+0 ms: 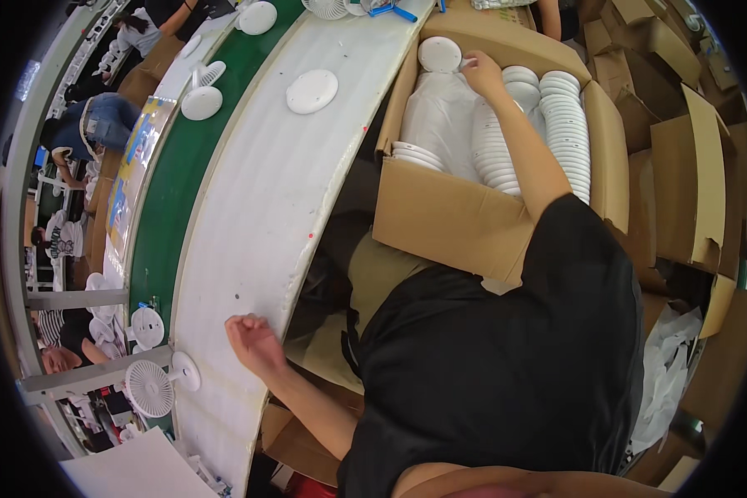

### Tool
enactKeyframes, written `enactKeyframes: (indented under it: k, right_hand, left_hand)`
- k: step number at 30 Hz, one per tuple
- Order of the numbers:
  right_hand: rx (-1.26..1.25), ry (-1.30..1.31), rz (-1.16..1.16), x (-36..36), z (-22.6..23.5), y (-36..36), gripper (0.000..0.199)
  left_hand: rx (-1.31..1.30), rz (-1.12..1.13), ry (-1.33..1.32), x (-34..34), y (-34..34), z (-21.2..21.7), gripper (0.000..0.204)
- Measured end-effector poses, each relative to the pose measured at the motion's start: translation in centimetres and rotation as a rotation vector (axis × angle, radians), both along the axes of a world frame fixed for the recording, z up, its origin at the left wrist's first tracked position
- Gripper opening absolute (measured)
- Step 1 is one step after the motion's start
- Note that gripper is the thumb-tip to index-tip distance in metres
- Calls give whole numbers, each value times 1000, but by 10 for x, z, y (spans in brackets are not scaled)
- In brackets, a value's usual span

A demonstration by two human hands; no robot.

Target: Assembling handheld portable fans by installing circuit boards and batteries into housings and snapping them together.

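Observation:
My right hand (483, 75) reaches into an open cardboard box (452, 212), its fingers closed at the edge of a white round fan base (439, 55). That base lies at the box's far left corner, above a white plastic sheet (440, 116). Stacks of similar white discs (564, 133) fill the right part of the box, and a few more (417, 155) show at its near left. My left hand (257, 344) hovers over the white worktop (232, 216) with its fingers curled and nothing visible in them. Another white round base (312, 91) lies farther up the worktop.
Beyond the worktop runs a green conveyor belt (170, 183) with small white fans (149, 388) on and beside it. Other people (100, 124) work across the belt. Cardboard boxes (681, 174) crowd the right side, with white plastic bags (666, 373) near my right.

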State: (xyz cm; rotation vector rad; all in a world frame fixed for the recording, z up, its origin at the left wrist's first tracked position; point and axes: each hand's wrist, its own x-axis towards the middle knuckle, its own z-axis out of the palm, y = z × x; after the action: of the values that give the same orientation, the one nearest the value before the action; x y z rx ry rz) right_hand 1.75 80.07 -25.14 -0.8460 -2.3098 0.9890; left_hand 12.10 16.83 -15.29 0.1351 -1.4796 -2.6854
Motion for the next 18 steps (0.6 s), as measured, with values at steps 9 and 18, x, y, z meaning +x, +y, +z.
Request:
enactKeyframes:
  k: [9,18]
  right_hand:
    - [555,-631,359,1,19,13,53]
    - [142,-588,435,76,-4,61,62]
  left_hand:
    - [-454,97,32,-3,0,-8,8]
    - [-559,23,3,-15,2,-4,10]
